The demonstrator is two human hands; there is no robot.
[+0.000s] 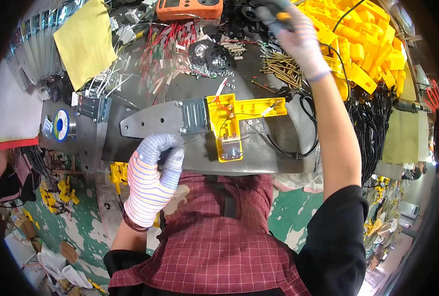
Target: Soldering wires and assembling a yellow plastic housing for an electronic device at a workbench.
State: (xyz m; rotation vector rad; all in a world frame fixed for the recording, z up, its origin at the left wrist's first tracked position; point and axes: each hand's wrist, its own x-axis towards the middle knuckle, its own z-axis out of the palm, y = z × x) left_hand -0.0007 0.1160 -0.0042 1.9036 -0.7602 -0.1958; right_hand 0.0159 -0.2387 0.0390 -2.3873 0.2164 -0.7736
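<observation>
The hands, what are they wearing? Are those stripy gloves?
Yes. Both the left hand and the right hand wear knitted gloves, whitish with thin coloured stripes. A dark beaded bracelet circles the left wrist. The forearms are bare; black sleeves cover the upper arms.

Cluttered workbench (278, 148): screws (282, 69), yellow housing (232, 118)

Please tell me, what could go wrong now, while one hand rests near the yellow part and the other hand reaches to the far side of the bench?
The right hand holds a tool far from the body; its black cable loops beside the yellow housing and might drag it. The thin red wires in the housing lie loose and could snag. The left hand rests at the bench edge, apparently not pressing the metal plate, so the assembly may shift.
</observation>
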